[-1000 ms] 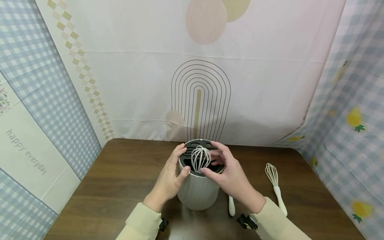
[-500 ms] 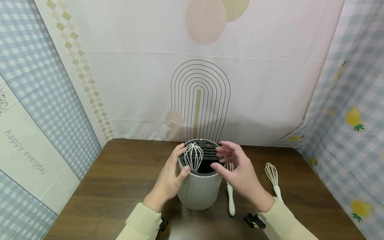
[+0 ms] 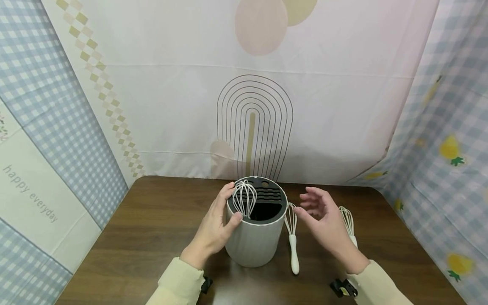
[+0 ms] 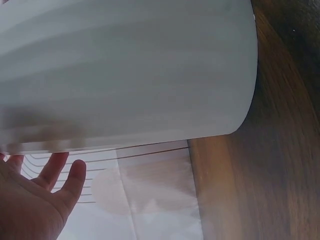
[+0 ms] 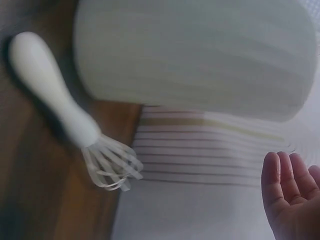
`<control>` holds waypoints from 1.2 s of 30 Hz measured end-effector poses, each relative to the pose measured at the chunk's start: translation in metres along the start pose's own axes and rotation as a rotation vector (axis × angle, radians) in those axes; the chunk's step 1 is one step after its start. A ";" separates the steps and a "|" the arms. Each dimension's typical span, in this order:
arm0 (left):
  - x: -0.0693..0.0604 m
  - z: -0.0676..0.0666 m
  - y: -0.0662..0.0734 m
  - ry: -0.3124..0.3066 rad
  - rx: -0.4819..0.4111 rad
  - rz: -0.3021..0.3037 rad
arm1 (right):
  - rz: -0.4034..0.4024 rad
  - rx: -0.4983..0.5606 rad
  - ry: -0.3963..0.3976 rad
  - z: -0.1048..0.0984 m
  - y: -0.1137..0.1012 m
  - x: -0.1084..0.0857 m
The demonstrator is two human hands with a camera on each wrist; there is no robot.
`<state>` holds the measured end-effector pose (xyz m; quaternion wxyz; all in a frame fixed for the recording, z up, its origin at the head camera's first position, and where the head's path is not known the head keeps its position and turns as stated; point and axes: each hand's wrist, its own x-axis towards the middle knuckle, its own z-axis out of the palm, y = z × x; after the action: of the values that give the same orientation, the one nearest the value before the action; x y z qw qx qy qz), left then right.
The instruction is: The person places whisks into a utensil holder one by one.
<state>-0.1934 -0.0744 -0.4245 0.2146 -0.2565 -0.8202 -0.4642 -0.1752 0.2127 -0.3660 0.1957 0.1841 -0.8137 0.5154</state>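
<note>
A pale grey utensil holder [image 3: 253, 241] with a dark slotted insert stands upright on the table. My left hand [image 3: 213, 231] holds its left side, the thumb at the front of the rim and the fingers farther back. Inside, a whisk [image 3: 245, 198] leans to the left with its wire head above the rim; its handle is hidden. To the right of the holder, my right hand [image 3: 324, 218] is in the air, holding nothing, its fingers loosely bent. A second whisk [image 3: 293, 254] lies beside the holder. Farther right, a third whisk [image 3: 347, 220] is partly covered by the right forearm.
The brown wooden table [image 3: 152, 237] backs onto a hanging white printed cloth [image 3: 171, 114]. Blue checked cloths hang at the left and right sides.
My right hand has let go of the whisk in the holder and moved right, away from the rim. The whisk has tipped leftward. My left hand has stayed on the holder.
</note>
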 end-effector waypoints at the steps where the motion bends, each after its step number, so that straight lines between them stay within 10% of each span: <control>1: 0.000 0.000 0.000 -0.002 -0.002 0.000 | 0.019 -0.014 0.002 -0.001 0.009 -0.002; 10: 0.000 0.001 0.001 0.002 0.001 -0.002 | 0.248 -0.107 -0.061 0.000 0.065 -0.024; 21: 0.000 0.001 0.001 0.006 0.002 -0.005 | 0.591 0.071 -0.128 0.015 0.092 -0.045; 36: 0.000 0.002 -0.002 0.006 -0.006 0.005 | 0.709 0.029 -0.194 0.033 0.102 -0.053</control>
<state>-0.1948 -0.0735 -0.4267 0.2176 -0.2578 -0.8175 -0.4668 -0.1856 0.2291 -0.4839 -0.0757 -0.0587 -0.8342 0.5431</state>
